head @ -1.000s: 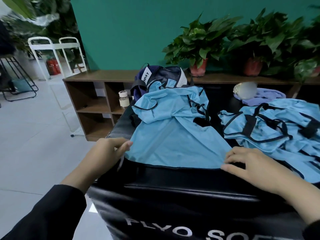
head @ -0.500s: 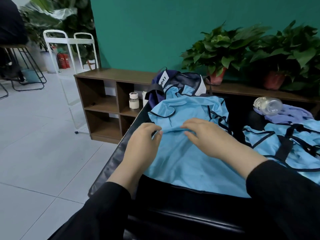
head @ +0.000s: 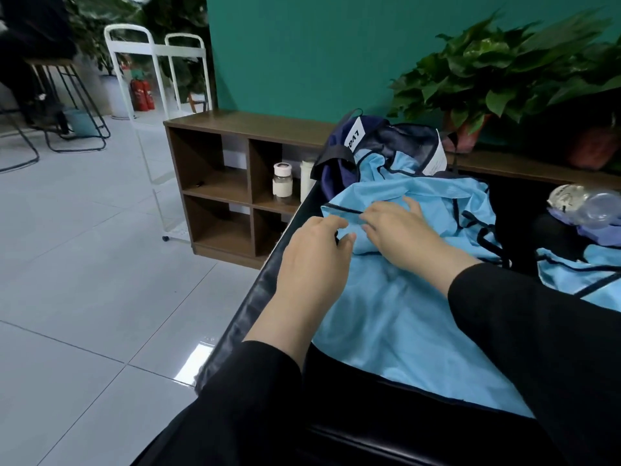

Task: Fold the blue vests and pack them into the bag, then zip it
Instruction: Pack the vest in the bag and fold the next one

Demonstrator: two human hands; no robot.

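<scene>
**pix_a:** Center-right of frame, on the black padded table (head: 255, 297), lies a light-blue mesh vest w/ dark piping (head: 396, 317), spread from mid-frame down to lower right. Both hands are on its upper part.

**pix_b:** Grip status?

**pix_a:** Left hand (head: 312, 260): fingers loosely bent, tips touching the vest's dark-trimmed edge, thumb tucked by the cloth. Looks like a light pinch but tbh can't tell for sure. Right hand (head: 403, 230): fingers fairly straight, lying flat on the fabric just beside the left one, pressing it down. Both in black sleeves.

**pix_b:** Bag?

**pix_a:** Navy-blue fabric bag w/ a white label (head: 339, 153) sits behind the vest, upper center, mouth gaping, w/ blue cloth bunched at the opening. More light-blue vests in a pile (head: 578, 277) at the right edge, apart from the spread one.

**pix_b:** Other stuff?

**pix_a:** Clear plastic bottle (head: 584, 206) on some purple cloth, right edge. Brown wooden cubby shelf (head: 215, 169) mid-left w/ a small white-capped jar (head: 281, 179) inside. Green potted plants (head: 477, 79) on top, upper right, against a teal wall.
</scene>
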